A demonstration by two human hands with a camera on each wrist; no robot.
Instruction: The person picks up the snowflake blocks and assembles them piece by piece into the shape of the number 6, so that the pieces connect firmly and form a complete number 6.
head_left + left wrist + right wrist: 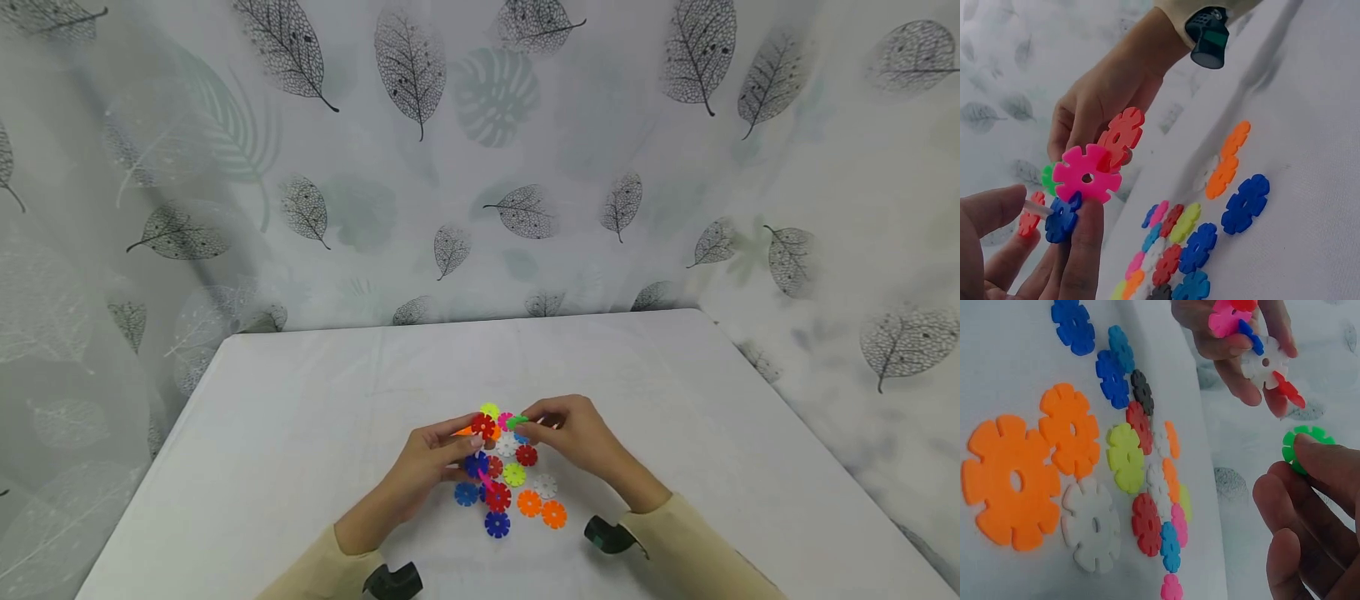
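My left hand (423,467) grips a chain of joined plastic snowflake discs above the table. In the left wrist view, the chain shows a red disc (1127,130), a pink disc (1072,178), a blue disc (1060,224) and another red disc (1030,219). A white disc (1254,365) between the left fingers is clearer in the right wrist view. Between thumb and forefinger, my right hand (576,433) pinches a green snowflake disc (1289,451). The green disc is apart from the chain.
Loose discs lie on the white-covered table (315,400) below the hands, among them an orange disc (988,487), a yellow disc (1124,469), a dark blue disc (1244,203) and a black disc (1142,392). A leaf-patterned curtain (480,167) stands behind the table.
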